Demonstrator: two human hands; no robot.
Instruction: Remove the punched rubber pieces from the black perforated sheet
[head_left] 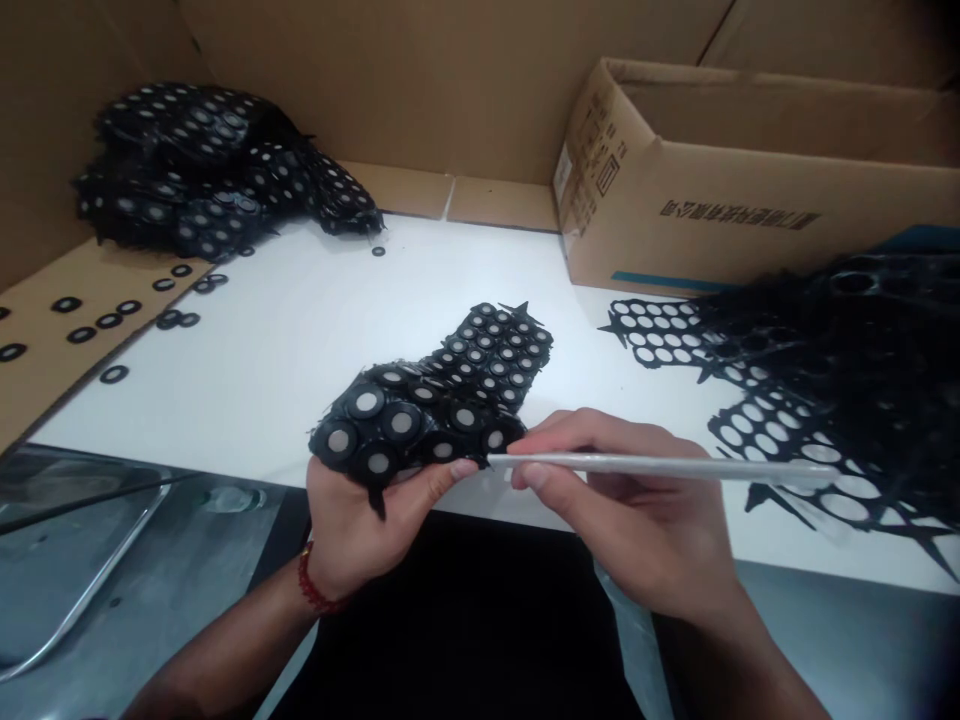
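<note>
My left hand [367, 530] is closed around the near end of a black rubber sheet of joined rings [401, 420], its thumb pressing the lower edge. Pale centres show through the rings, and the far part of the sheet rests on the white table. In my right hand [637, 500] a slim silver stick-like tool [622, 464] is pinched between thumb and fingers. The tool's tip meets the sheet's right edge, close to my left thumb. What exact kind of tool it is I cannot make out.
A pile of black ring sheets [202, 170] lies at the back left, with several loose black rings [110, 321] before it. To the right, punched-out black sheets [840, 340] are heaped by an open cardboard box [742, 220]. Cardboard walls [420, 90] enclose the white table [247, 390].
</note>
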